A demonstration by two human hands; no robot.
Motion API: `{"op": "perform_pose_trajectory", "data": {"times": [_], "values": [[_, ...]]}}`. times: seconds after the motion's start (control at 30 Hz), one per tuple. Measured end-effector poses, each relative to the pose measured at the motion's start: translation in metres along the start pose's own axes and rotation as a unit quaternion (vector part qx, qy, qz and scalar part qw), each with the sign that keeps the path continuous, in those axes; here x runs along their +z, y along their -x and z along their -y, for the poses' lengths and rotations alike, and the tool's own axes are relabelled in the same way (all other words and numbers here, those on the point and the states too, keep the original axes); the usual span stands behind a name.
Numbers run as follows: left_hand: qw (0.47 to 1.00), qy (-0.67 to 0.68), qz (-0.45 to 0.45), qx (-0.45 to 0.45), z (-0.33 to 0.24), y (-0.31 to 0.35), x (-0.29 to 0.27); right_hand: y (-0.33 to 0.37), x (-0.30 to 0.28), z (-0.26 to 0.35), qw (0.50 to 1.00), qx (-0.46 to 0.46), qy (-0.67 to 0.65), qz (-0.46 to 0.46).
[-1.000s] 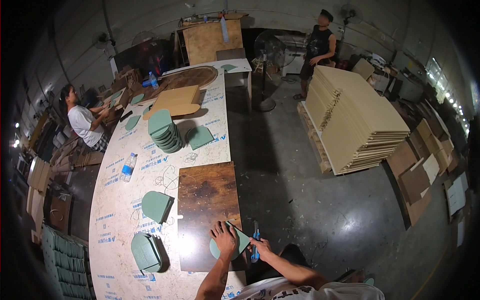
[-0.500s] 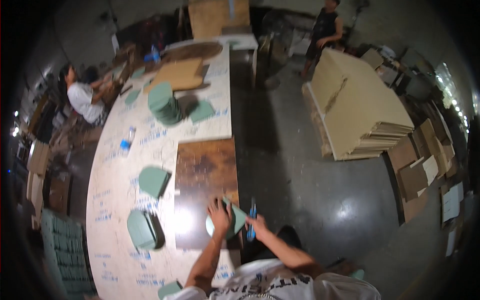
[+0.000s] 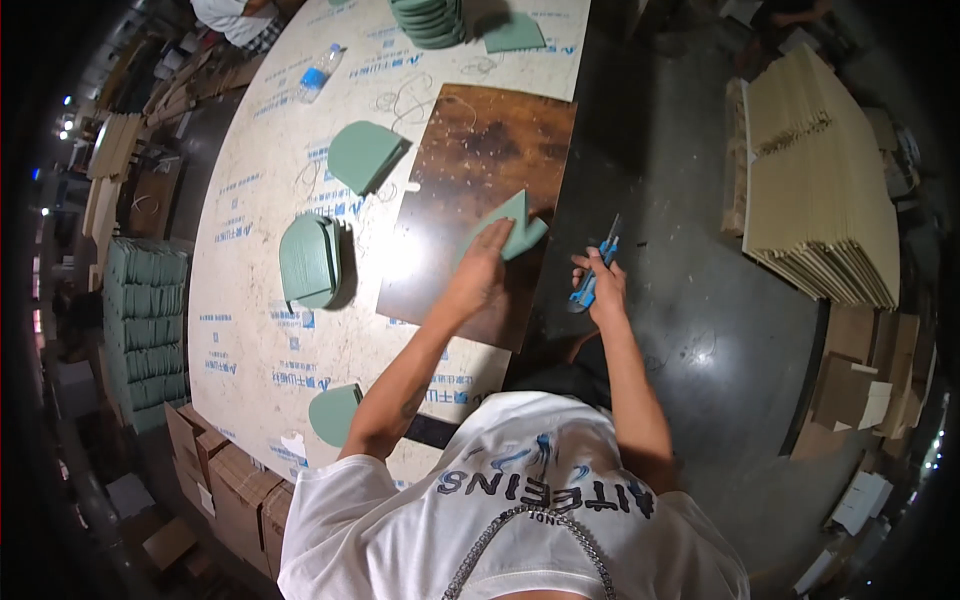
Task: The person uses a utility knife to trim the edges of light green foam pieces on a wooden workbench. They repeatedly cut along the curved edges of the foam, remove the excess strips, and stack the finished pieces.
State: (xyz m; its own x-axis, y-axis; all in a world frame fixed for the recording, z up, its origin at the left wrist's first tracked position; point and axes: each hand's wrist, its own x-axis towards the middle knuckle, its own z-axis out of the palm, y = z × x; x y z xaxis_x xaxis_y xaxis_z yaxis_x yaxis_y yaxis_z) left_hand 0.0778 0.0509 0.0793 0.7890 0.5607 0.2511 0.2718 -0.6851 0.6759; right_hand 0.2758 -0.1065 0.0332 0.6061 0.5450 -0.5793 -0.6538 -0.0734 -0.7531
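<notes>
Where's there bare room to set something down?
The brown board's far end, beyond the green piece at the left hand, shows only pale flecks. The white table is bare along its left edge, between the bottle and the nearest green panel. Crowded: around the tall stack, and by the board's right edge, where the right hand holds a knife.

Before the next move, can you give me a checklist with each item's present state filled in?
1. Left hand touching the green piece: ok.
2. Green piece over the brown board: ok, with its right tip near the board's right edge.
3. Green piece lying flat: cannot tell; the hand hides part of it.
4. Blue-handled tool gripped in the right hand: ok.
5. Tool's tip pointing away from the person: ok.
6. Tool at the green piece: not ok; it is held apart, off the board's right side.
</notes>
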Motion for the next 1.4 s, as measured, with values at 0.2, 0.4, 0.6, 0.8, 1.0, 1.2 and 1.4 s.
{"op": "perform_pose_trajectory", "data": {"times": [0.2, 0.4, 0.6, 0.8, 1.0, 1.2, 1.4], "values": [[0.99, -0.095, 0.096, -0.032, 0.001, 0.051, 0.081, 0.034, -0.054, -0.034, 0.991, 0.131, 0.013, -0.014], [0.953, -0.239, -0.034, -0.18, 0.045, 0.025, 0.082, 0.076, -0.03, -0.018, 0.895, 0.005, 0.445, 0.035], [0.947, -0.268, -0.057, -0.17, 0.05, 0.024, 0.093, 0.07, 0.015, 0.016, 0.691, -0.044, 0.71, 0.131], [0.947, -0.261, -0.05, -0.181, 0.049, 0.023, 0.09, 0.083, 0.026, 0.012, 0.666, -0.034, 0.729, 0.154], [0.948, -0.257, -0.051, -0.179, 0.048, 0.022, 0.09, 0.086, 0.031, 0.002, 0.67, -0.001, 0.729, 0.141], [0.948, -0.255, -0.057, -0.181, 0.049, 0.021, 0.091, 0.086, 0.03, -0.002, 0.662, -0.013, 0.736, 0.142], [0.948, -0.262, -0.047, -0.177, 0.049, 0.02, 0.091, 0.085, 0.022, -0.015, 0.665, -0.022, 0.734, 0.133]]}}
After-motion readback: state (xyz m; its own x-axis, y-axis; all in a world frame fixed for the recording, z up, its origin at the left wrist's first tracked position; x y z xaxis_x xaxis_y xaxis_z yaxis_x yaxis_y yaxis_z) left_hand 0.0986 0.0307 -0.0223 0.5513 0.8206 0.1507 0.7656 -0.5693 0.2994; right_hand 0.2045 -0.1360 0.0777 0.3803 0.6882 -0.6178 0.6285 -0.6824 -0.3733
